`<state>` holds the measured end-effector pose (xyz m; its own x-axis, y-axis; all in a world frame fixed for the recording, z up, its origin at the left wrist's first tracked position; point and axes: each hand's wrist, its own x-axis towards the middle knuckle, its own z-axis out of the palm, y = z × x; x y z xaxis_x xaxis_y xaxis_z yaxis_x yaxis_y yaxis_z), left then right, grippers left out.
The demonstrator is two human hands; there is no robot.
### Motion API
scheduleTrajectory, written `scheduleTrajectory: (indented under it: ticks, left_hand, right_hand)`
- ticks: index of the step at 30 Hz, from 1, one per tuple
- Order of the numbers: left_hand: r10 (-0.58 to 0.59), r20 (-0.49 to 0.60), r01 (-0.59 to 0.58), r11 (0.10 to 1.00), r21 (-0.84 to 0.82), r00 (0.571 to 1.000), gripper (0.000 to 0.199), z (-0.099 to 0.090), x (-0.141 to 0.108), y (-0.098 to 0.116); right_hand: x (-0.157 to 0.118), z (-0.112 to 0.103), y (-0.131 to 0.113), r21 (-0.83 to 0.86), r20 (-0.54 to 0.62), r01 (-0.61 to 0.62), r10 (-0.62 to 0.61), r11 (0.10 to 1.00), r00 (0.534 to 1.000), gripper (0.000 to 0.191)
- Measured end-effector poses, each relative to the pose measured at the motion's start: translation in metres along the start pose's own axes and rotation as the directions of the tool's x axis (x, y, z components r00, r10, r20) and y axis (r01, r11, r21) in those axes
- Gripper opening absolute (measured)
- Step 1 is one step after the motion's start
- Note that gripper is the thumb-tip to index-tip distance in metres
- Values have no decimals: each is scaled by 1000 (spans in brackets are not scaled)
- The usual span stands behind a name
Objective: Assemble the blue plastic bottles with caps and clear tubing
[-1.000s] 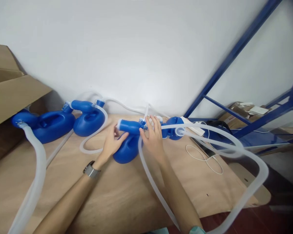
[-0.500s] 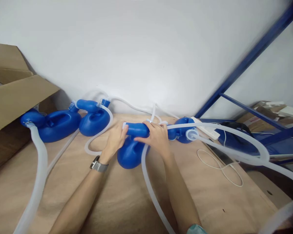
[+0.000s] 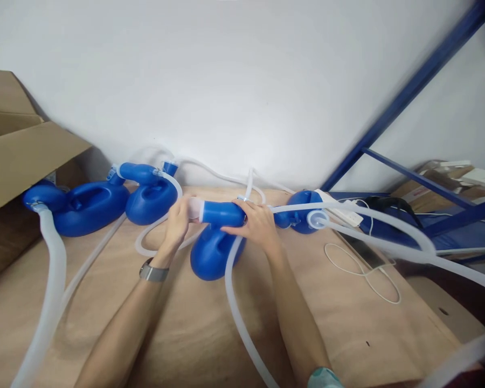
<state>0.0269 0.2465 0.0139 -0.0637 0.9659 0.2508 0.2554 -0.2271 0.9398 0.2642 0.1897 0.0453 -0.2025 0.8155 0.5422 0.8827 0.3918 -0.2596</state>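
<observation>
the blue handled bottle (image 3: 205, 260) sits on the wooden surface (image 3: 186, 334) between the two hands, its neck (image 3: 222, 214) lying sideways. the left hand (image 3: 178, 221) has its fingers curled round a pale translucent cap (image 3: 194, 209) at the neck's left end; how firmly that piece is seated, i cannot tell. the right hand (image 3: 259, 222) is part-closed over the neck's other end, its thumb along the blue plastic. the rounded base could rock or swivel if one hand pushes harder than the other braces, and off-line force could leave the cap crooked. the white tube (image 3: 239, 323) near the right forearm (image 3: 297, 302) could snag and drag the bottle round.
</observation>
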Motion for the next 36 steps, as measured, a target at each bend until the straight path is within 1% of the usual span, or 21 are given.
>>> scheduleTrajectory:
  ticks: [1,3,4,7,8,10,12,13,15,17,18,19,20,21,22,23,25,28,30,33,36]
  left_hand:
    - [3,42,-4,1000,17,999,50,-5,3,1]
    - [-14,119,-3,990,140,993,51,-17,8,3]
    - [-34,129,5,975,222,991,49,-24,10,3]
    - [-99,78,60,914,400,992,42,-43,17,-4]
    - [-126,88,77,901,426,988,45,-48,19,-8]
    - [-191,153,97,874,477,970,54,-57,20,-20]
    - [-237,187,99,830,549,953,63,-60,19,-31]
    - [-243,180,96,808,581,953,65,-60,18,-34]
    - [-181,133,55,767,639,974,66,-57,15,-35]
    - [-33,111,-53,727,685,993,57,-52,12,-26]
    - [43,138,-126,724,679,989,48,-49,11,-17]
    - [103,186,-200,742,640,977,38,-47,10,-7]
    - [129,262,-258,796,548,956,35,-46,8,5]
    - [127,353,-275,870,410,927,42,-44,7,17]
    - [123,422,-251,931,263,898,51,-43,4,28]
    - [134,462,-230,960,158,877,54,-42,1,38]
    - [159,480,-220,973,75,863,49,-39,-4,51]
    - [174,500,-234,970,60,849,41,-35,-10,57]
    - [176,532,-242,969,56,828,39,-33,-12,55]
    - [176,552,-263,961,83,815,40,-29,-12,50]
    - [181,583,-261,964,56,792,42,-28,-10,45]
  right_hand:
    - [1,-1,0,-6,10,-9,9,1000,1000,76]
    - [1,-3,-1,-8,15,-29,29,1000,999,76]
    - [1,-3,-1,-3,15,-39,39,999,999,75]
    - [0,-7,1,31,34,-50,49,998,998,75]
    - [0,-8,1,44,48,-49,47,998,998,75]
    - [-1,-10,1,59,79,-55,51,997,996,76]
    - [-1,-12,1,58,104,-72,66,996,992,77]
    - [-1,-13,1,55,112,-79,72,995,991,77]
    - [-1,-13,1,51,121,-87,80,995,989,78]
    - [0,-13,1,50,127,-86,79,995,989,79]
    - [0,-12,1,47,129,-87,80,995,988,80]
    - [0,-12,1,43,131,-88,82,995,988,80]
    - [0,-11,1,38,133,-89,83,995,988,81]
    - [0,-11,2,34,135,-89,83,995,987,81]
    - [0,-11,2,33,135,-88,83,996,987,81]
    - [0,-11,3,36,135,-86,80,996,988,82]
    - [-1,-12,5,49,131,-75,68,996,989,81]
    - [-2,-14,6,57,121,-58,51,997,991,81]
    - [-3,-14,7,42,122,-62,56,997,991,81]
    - [-3,-15,7,32,132,-69,65,997,989,81]
    - [-3,-16,9,54,137,-48,41,997,990,81]
